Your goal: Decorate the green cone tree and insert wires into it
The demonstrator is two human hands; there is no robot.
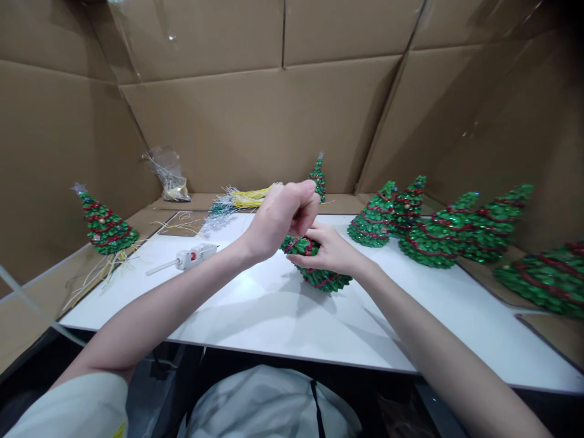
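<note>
A small green Christmas tree (326, 281) with red garland stands on the white board in front of me, its upper part mostly hidden by my hands. Wrapped around its side is my right hand (335, 250), thumb toward me. My left hand (287, 213) is closed above the tree's upper part, fingers curled in; whatever is between them is hidden. Left of the tree lies a white glue gun (196, 257) with a glue stick in its back end.
Several decorated trees (440, 237) stand at the right, one tree (107, 225) at the left and another tree (318, 176) at the back. Yellow-wired bundles (249, 198) and a plastic bag (171, 176) lie near the back. Cardboard walls (246, 121) enclose the white board (246, 316).
</note>
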